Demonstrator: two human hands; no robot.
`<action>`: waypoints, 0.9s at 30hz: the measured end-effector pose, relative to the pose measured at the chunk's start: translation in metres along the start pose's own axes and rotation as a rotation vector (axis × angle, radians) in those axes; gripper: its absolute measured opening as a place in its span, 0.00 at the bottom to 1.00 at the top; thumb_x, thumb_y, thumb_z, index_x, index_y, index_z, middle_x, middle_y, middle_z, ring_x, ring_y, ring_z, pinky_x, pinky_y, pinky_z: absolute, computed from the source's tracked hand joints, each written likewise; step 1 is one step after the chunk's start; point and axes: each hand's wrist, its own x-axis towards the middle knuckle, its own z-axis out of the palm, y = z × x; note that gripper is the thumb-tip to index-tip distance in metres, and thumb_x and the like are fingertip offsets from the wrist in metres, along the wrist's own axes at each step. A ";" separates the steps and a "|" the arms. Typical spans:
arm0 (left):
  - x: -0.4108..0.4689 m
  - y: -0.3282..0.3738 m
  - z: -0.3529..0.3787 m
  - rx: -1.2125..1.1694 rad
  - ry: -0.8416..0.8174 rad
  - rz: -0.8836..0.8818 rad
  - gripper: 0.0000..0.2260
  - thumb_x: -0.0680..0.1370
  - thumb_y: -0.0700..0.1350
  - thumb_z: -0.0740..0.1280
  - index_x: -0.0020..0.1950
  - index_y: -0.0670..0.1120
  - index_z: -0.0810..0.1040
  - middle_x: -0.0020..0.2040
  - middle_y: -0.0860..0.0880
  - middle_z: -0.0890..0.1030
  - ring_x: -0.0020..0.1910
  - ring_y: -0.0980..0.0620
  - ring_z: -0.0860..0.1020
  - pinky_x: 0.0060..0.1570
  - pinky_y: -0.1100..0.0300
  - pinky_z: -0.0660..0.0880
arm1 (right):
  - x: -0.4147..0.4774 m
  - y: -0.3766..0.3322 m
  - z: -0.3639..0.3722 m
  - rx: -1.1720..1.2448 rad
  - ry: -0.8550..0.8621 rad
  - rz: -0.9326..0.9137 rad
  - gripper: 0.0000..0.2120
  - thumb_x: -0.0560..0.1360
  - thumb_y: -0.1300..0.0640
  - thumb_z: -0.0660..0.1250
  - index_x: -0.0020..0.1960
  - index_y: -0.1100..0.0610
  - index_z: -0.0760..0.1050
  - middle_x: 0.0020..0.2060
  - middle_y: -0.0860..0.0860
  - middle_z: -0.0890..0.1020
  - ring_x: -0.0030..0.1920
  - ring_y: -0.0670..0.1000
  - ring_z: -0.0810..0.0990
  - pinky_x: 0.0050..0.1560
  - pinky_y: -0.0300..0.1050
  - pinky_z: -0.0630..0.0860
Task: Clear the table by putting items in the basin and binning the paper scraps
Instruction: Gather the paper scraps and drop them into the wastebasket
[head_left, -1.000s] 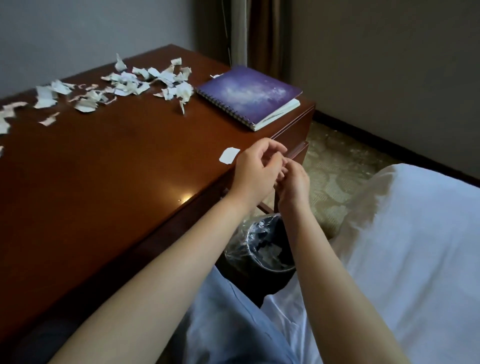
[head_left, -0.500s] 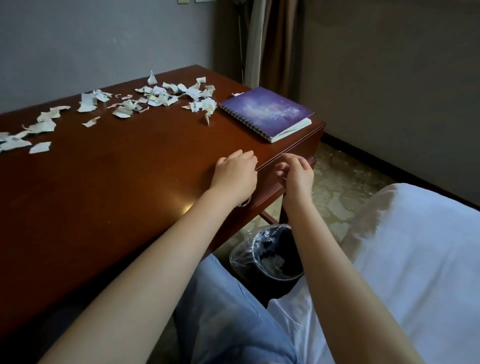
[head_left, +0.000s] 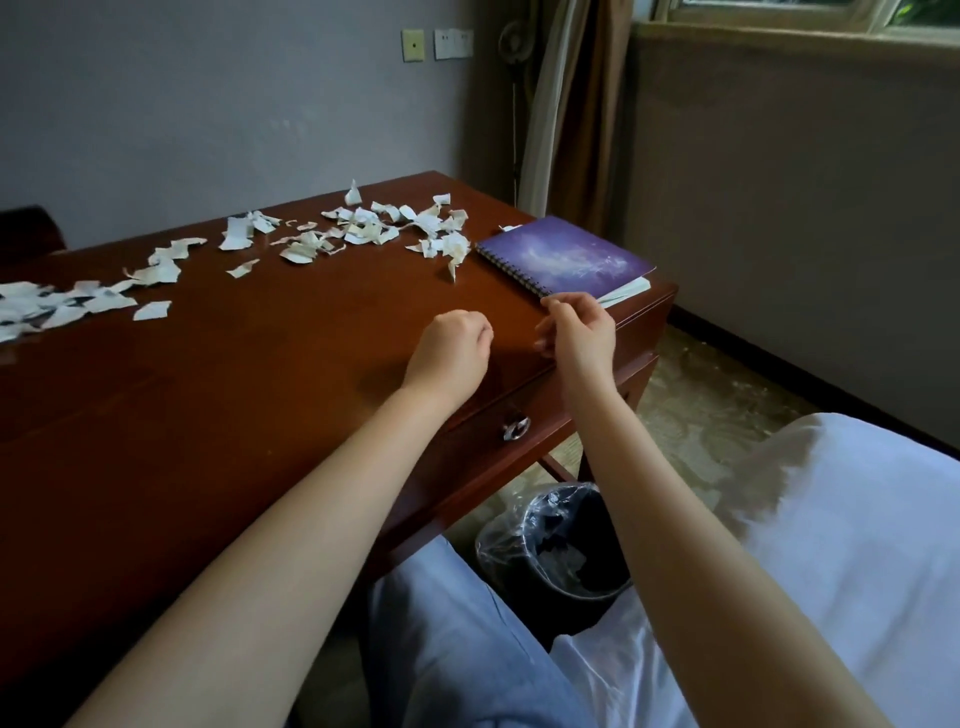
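On the wooden table (head_left: 234, 415), paper scraps (head_left: 363, 231) lie beside a notebook (head_left: 566, 254).

Left hand (head_left: 449, 348) is balled up, knuckles up, so whatever's in the palm, if anything, is out of sight. Right hand (head_left: 582, 332) covers the near corner of the notebook (head_left: 566, 254), and I can't tell if the fingertips actually touch it. Paper scraps (head_left: 363, 228) run off the left edge. The bin (head_left: 550, 545) sits half behind the right forearm and a trouser leg, its contents a murky blur.
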 end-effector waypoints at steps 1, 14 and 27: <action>0.004 -0.005 -0.005 -0.009 0.026 -0.056 0.10 0.79 0.40 0.60 0.49 0.39 0.80 0.47 0.43 0.82 0.48 0.46 0.79 0.45 0.60 0.73 | 0.005 -0.002 0.007 -0.048 -0.012 -0.017 0.09 0.76 0.64 0.60 0.42 0.56 0.76 0.28 0.51 0.76 0.25 0.47 0.73 0.31 0.42 0.73; 0.095 -0.088 -0.033 -0.274 0.113 -0.590 0.06 0.80 0.39 0.57 0.46 0.45 0.73 0.51 0.45 0.80 0.46 0.50 0.80 0.35 0.65 0.71 | 0.101 0.000 0.114 -0.910 -0.318 -0.348 0.25 0.78 0.54 0.64 0.72 0.59 0.64 0.70 0.55 0.70 0.68 0.55 0.70 0.67 0.47 0.67; 0.175 -0.164 -0.024 -0.022 0.052 -0.685 0.13 0.78 0.47 0.60 0.58 0.42 0.74 0.55 0.46 0.76 0.51 0.46 0.75 0.48 0.54 0.73 | 0.157 0.046 0.193 -1.195 -0.237 -0.484 0.23 0.79 0.43 0.56 0.61 0.61 0.74 0.58 0.58 0.77 0.59 0.59 0.73 0.62 0.52 0.69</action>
